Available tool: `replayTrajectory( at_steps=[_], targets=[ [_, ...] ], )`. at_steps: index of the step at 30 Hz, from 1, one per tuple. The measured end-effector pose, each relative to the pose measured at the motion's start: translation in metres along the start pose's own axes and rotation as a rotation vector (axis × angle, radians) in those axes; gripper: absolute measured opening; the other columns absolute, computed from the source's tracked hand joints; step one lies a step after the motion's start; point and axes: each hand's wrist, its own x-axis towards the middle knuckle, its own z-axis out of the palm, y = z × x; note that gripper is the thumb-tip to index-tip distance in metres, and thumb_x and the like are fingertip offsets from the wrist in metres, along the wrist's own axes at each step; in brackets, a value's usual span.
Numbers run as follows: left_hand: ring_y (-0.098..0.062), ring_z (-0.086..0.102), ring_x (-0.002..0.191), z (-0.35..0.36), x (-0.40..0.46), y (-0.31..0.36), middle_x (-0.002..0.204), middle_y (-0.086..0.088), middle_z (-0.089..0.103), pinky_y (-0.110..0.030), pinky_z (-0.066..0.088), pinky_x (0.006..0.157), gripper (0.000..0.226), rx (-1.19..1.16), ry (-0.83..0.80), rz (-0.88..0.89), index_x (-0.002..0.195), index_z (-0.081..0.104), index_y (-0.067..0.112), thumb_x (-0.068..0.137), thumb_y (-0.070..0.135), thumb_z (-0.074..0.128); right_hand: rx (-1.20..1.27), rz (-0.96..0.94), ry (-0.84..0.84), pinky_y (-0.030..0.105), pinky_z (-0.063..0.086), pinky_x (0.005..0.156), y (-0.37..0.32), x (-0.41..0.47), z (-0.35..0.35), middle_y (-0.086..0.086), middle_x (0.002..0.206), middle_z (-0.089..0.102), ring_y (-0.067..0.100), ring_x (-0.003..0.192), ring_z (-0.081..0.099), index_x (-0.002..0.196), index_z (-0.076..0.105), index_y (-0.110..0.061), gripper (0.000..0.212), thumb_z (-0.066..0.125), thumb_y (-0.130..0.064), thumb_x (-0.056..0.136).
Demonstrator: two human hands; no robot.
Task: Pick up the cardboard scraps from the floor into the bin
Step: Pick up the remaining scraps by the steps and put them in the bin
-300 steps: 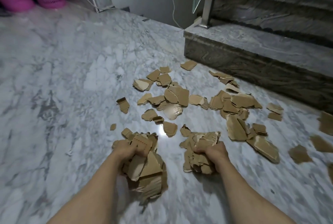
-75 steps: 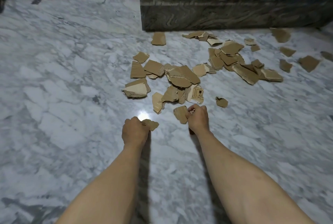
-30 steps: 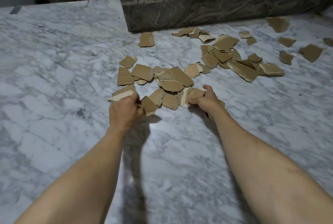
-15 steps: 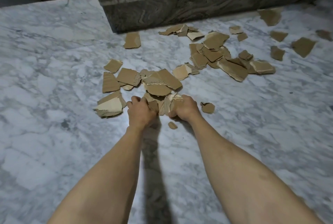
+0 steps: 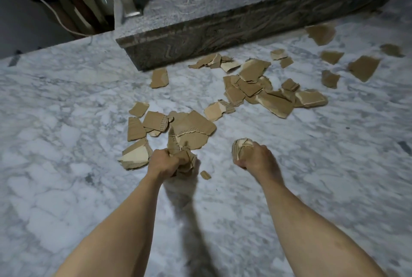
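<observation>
Cardboard everywhere, but start with the fists; the left hand (image 5: 163, 163) is curled tight round a bunch of scraps (image 5: 181, 157), and one long piece (image 5: 172, 143) sticks straight up out of the fist, its long axis running away from the person toward the step, narrow end on top; the right hand (image 5: 256, 161) is clenched round a small wad of scraps (image 5: 242, 146) too, the torn ends poking out past the thumb side and pointing up and a bit left; both fists sit apart from each other, just above the marble floor (image 5: 66, 165), can't tell if either touches it; a tiny crumb of cardboard (image 5: 205, 175) lies on the floor between them, nearer the left fist; just beyond the left hand there's a loose pile (image 5: 176, 127) of flat pieces, with one pale-faced scrap (image 5: 136, 157) right beside the knuckles; further out and to the right sits a bigger heap (image 5: 263, 89), overlapping pieces lying flat; a few singles (image 5: 363, 68) are scattered off at the far right; one lone piece (image 5: 159, 78) lies near the foot of the dark stone step (image 5: 223, 31); a white cable (image 5: 44, 3) hangs at the far left.
</observation>
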Motion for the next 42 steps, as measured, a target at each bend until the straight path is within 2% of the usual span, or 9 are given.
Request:
replayTrajectory(
  at_steps=[5,9,12,18,24,27,30,37,42],
  targets=[
    [-0.04,0.053,0.116,-0.016,0.013,-0.026,0.121,-0.019,0.058,-0.048,0.048,0.099,0.052,0.121,0.141,-0.063,0.105,0.071,0.003,0.073,0.044,0.069,-0.012,0.004,0.048,0.037,0.053,0.084,-0.025,0.002,0.008,0.015,0.119,0.066,0.037,0.106,0.063,0.12,0.065,-0.011,0.042,0.073,-0.031,0.084],
    [-0.036,0.024,0.141,-0.04,0.03,-0.053,0.151,-0.012,0.032,-0.052,0.022,0.116,0.063,0.178,0.207,-0.162,0.133,0.059,0.009,0.086,0.05,0.064,0.098,0.091,0.044,0.039,0.049,0.092,-0.047,0.0,0.025,0.013,0.131,0.061,0.037,0.117,0.059,0.137,0.052,-0.02,0.057,0.071,-0.031,0.085],
    [-0.032,0.009,0.149,-0.052,0.052,-0.072,0.16,-0.005,0.021,-0.056,0.016,0.118,0.069,0.139,0.19,-0.147,0.134,0.058,0.02,0.08,0.063,0.064,0.193,0.205,0.047,0.039,0.055,0.09,-0.061,0.003,0.036,0.011,0.119,0.068,0.034,0.104,0.065,0.119,0.063,-0.016,0.045,0.073,-0.035,0.079],
    [-0.038,0.034,0.126,-0.07,0.065,-0.082,0.136,-0.012,0.035,-0.048,0.036,0.106,0.067,0.145,0.09,-0.06,0.126,0.058,0.011,0.083,0.063,0.062,0.484,0.263,-0.018,0.031,0.056,0.067,-0.111,-0.005,0.037,0.011,0.093,0.073,0.027,0.083,0.071,0.098,0.07,-0.005,0.048,0.092,-0.013,0.056],
    [-0.035,0.044,0.116,-0.088,0.062,-0.084,0.12,-0.013,0.057,-0.046,0.033,0.097,0.063,0.21,0.133,0.044,0.124,0.046,0.018,0.083,0.064,0.061,0.542,0.181,-0.052,0.041,0.058,0.089,-0.171,0.001,0.042,0.013,0.108,0.072,0.03,0.103,0.069,0.111,0.066,-0.002,0.057,0.089,0.003,0.059],
    [-0.035,0.055,0.108,-0.097,0.074,-0.089,0.113,-0.003,0.065,-0.046,0.041,0.094,0.066,0.036,0.084,0.134,0.12,0.042,0.018,0.078,0.062,0.068,0.438,0.131,-0.111,0.038,0.047,0.104,-0.197,0.016,0.046,0.011,0.134,0.058,0.032,0.125,0.055,0.148,0.035,-0.012,0.102,0.089,0.002,0.063],
    [-0.038,0.058,0.106,-0.11,0.095,-0.092,0.104,-0.01,0.067,-0.044,0.047,0.09,0.039,0.027,0.117,0.148,0.099,0.065,0.014,0.08,0.049,0.069,0.237,0.159,-0.176,0.034,0.044,0.103,-0.208,0.029,0.056,0.013,0.147,0.048,0.033,0.134,0.047,0.157,0.009,-0.009,0.122,0.09,-0.007,0.066],
    [-0.036,0.001,0.15,-0.104,0.134,-0.057,0.164,-0.01,0.005,-0.051,0.016,0.121,0.058,0.154,0.002,0.134,0.125,0.062,0.027,0.076,0.053,0.078,-0.233,0.171,-0.041,0.051,0.045,0.102,-0.199,0.041,0.063,0.015,0.146,0.028,0.035,0.133,0.03,0.138,0.038,-0.02,0.104,0.095,-0.043,0.054],
    [-0.038,0.035,0.123,-0.08,0.131,-0.037,0.136,-0.012,0.032,-0.04,0.041,0.1,0.043,0.085,-0.014,0.069,0.111,0.061,0.017,0.077,0.037,0.077,-0.055,0.057,-0.069,0.04,0.05,0.086,-0.185,0.044,0.064,0.01,0.129,0.056,0.032,0.119,0.054,0.134,0.041,-0.016,0.087,0.091,-0.029,0.064]
  ],
)
